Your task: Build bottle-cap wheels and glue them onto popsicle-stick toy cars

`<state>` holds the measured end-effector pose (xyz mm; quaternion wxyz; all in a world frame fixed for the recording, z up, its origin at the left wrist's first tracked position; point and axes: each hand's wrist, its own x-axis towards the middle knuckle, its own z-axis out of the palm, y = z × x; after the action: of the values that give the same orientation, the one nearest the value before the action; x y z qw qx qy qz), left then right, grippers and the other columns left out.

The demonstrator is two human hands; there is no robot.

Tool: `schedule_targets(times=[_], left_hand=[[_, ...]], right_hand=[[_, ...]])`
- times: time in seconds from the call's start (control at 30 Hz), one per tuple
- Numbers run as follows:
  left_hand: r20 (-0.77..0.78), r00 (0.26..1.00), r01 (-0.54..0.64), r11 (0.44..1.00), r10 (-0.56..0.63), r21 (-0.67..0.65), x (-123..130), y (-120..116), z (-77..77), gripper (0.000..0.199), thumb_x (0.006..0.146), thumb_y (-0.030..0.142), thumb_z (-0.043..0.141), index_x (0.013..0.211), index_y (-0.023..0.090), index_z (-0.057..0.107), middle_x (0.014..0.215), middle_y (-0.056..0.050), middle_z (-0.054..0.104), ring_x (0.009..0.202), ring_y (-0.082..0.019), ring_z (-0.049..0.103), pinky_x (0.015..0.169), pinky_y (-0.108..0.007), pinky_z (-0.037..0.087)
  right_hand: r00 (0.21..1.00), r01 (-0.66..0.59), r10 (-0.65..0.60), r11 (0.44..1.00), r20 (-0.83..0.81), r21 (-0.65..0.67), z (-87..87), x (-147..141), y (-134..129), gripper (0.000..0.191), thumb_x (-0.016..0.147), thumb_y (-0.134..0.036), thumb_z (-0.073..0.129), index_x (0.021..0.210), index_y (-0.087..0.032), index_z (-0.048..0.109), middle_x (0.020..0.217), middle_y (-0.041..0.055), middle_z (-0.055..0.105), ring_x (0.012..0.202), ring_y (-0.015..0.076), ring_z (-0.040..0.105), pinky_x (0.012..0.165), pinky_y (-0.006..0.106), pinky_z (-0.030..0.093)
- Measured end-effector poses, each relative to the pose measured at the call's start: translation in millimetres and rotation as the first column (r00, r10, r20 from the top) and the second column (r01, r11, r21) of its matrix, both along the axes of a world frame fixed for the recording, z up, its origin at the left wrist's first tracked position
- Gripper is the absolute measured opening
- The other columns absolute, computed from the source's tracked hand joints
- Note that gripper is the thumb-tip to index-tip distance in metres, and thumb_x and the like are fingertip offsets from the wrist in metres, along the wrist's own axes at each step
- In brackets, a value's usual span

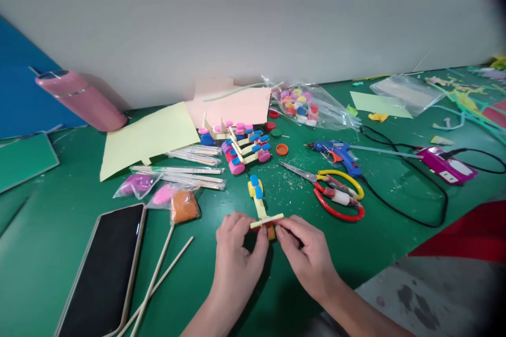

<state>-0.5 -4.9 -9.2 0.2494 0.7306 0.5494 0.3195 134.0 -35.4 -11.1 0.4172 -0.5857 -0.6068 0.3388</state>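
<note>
At the front middle of the table, both hands pinch the near end of a small stick-and-clay craft model [259, 206]. It has a pale stick body with yellow and blue pieces at its far end. A short pale stick [267, 220] lies crosswise over its near end, above an orange-brown piece [271, 232]. My left hand [237, 253] is closed at the left of this crosspiece, thumb below it. Closed at the right side, my right hand [306, 255] has thumb and forefinger at the orange-brown piece. Similar colourful models [247, 147] stand grouped just beyond.
Right of the models lie scissors [336, 192], a blue glue gun [336, 155] with its black cord, and a bag of bottle caps [302, 105]. A phone [105, 274], wrapped sticks [185, 174], a clay pack [185, 206] and a pink flask [83, 100] are at left.
</note>
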Motion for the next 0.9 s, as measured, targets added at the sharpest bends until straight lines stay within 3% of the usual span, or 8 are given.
schedule_targets(times=[0.63, 0.77, 0.9], left_hand=[[0.111, 0.994, -0.013, 0.998, 0.02, -0.064, -1, -1, 0.9, 0.011, 0.078, 0.022, 0.052, 0.067, 0.019, 0.053, 0.066, -0.001, 0.054, 0.066, -0.017, 0.053, 0.061, -0.03, 0.043], [0.118, 0.992, -0.048, 0.998, 0.053, -0.043, -7, -8, -1.7, 0.003, 0.078, 0.02, 0.051, 0.08, 0.019, 0.053, 0.074, -0.003, 0.055, 0.072, -0.018, 0.055, 0.064, -0.03, 0.045], [-0.008, 0.999, -0.044, 0.996, 0.045, 0.081, -10, -20, -8.1, 0.022, 0.074, 0.017, 0.052, 0.096, 0.017, 0.053, 0.091, -0.008, 0.056, 0.086, -0.022, 0.054, 0.073, -0.037, 0.044]], right_hand=[[1.0, 0.008, -0.009, 1.0, 0.009, 0.03, -1.8, 1, -1, 0.022, 0.086, -0.02, 0.043, 0.095, -0.018, 0.063, 0.064, -0.0011, 0.048, 0.052, 0.0108, 0.043, 0.049, 0.022, 0.036], [1.0, 0.005, -0.005, 1.0, 0.024, 0.017, -2.5, 4, -2, 0.022, 0.087, -0.021, 0.042, 0.096, -0.018, 0.061, 0.066, -0.0002, 0.05, 0.054, 0.0113, 0.046, 0.05, 0.022, 0.038], [0.995, -0.046, 0.046, 0.999, 0.083, -0.003, 0.0, 9, -1, 0.023, 0.088, -0.02, 0.039, 0.099, -0.017, 0.059, 0.075, 0.0032, 0.055, 0.065, 0.0136, 0.052, 0.056, 0.023, 0.043]])
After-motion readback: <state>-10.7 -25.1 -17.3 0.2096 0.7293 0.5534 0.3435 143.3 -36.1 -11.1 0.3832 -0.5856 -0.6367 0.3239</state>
